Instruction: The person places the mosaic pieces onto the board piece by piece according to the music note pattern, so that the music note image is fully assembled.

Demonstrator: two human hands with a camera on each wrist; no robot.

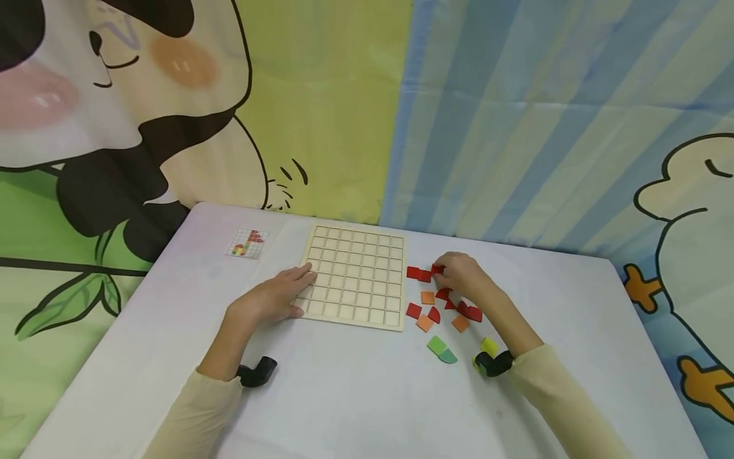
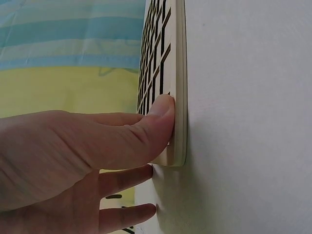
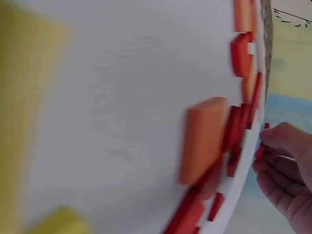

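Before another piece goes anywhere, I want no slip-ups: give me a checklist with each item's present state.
1. Left hand touching the left side of the grid board: ok.
2. Right hand pinching a red piece: ok.
3. Exact shape of that piece: cannot tell; the fingers cover part of it.
4. Pattern card face up and uncovered, left of the board: ok.
5. Orange pieces lying off the board, to its right: ok.
6. Every loose piece fully visible from the head view: not ok; the black device at the right wrist partly hides the yellow pieces.
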